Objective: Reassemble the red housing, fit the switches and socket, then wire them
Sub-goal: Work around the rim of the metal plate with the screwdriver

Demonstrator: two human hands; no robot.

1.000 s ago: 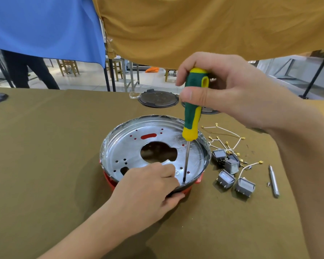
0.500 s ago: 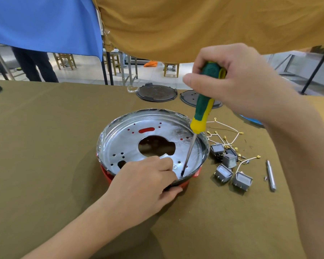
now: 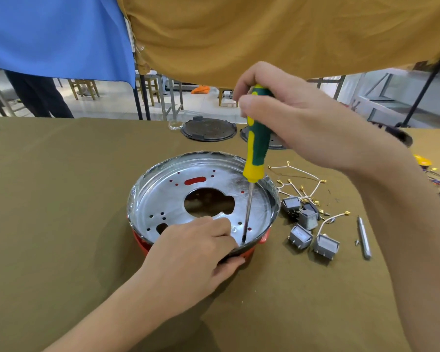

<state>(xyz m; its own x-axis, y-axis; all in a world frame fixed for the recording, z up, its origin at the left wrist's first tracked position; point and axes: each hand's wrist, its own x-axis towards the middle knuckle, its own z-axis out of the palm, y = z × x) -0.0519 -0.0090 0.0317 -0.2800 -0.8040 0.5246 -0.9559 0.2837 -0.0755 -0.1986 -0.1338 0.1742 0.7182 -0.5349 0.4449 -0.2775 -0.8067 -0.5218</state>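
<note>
The desk (image 3: 61, 224) is covered by an olive-brown cloth. Above its far edge a blue cloth (image 3: 56, 34) and a mustard cloth (image 3: 264, 34) are hung, and under them a light floor with wooden stools (image 3: 83, 87) and the dark legs of a person (image 3: 40, 97) is seen.

The red housing (image 3: 262, 240) is placed near the middle of the desk, and a silver metal plate (image 3: 203, 189) with a large central hole is seated in it. The near rim is gripped by the left hand (image 3: 191, 255), with the fingers inside on the plate and the thumb outside under the rim. A green and yellow screwdriver (image 3: 257, 138) is held almost upright by the right hand (image 3: 295, 123), which is closed around the handle; its tip is set on the plate near the front rim, just beside the left fingers.

Just to the right of the housing, grey switches (image 3: 300, 236) and white wires (image 3: 305, 174) are scattered, and a small metal bit (image 3: 363, 237) is laid beyond them. Two dark round covers (image 3: 208, 129) are placed at the far edge; the second one is partly hidden by the right hand.
</note>
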